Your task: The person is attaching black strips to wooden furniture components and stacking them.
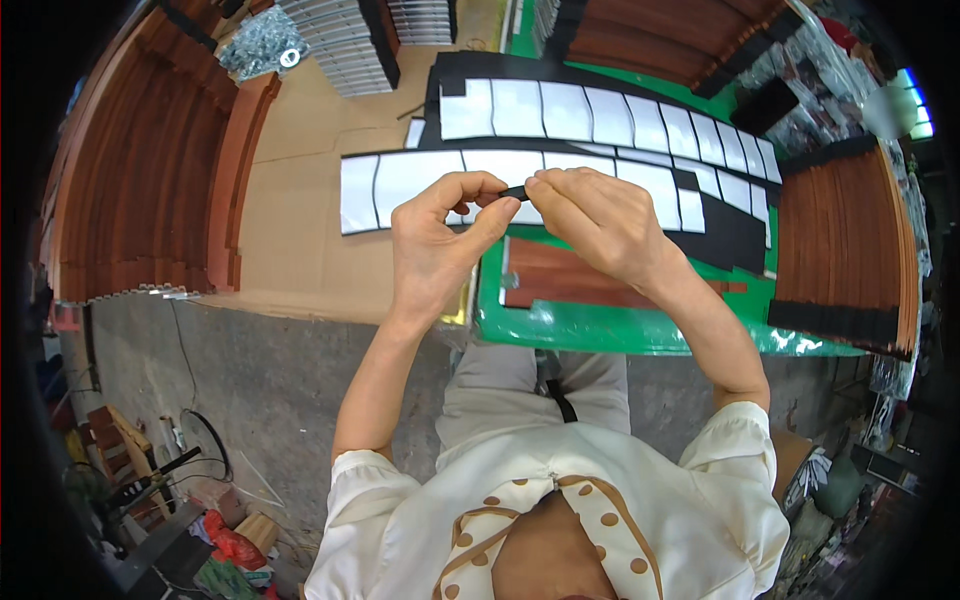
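Observation:
Pinched between the fingertips of both hands is a small black piece [513, 192], too covered by the fingers to tell its kind. My left hand [435, 228] grips one end with thumb and forefinger. The closed fingers of my right hand [607, 222] hold the other end. Below and beyond them lie two curving rows of white rectangular pieces with dark edges, a far row [515, 108] and a near row [410, 188]. Black sheets [730, 237] show under and beside these rows. Nearer to me, a reddish-brown wood-look panel [570, 278] lies on the green table cover [600, 328].
Stacks of brown panels stand at the left [150, 170], right [840, 240] and far right back [670, 40]. A clear plastic bag of small parts [262, 45] sits at the back left, next to stacked pale strips [345, 45]. Tan board [295, 200] covers the table's left part.

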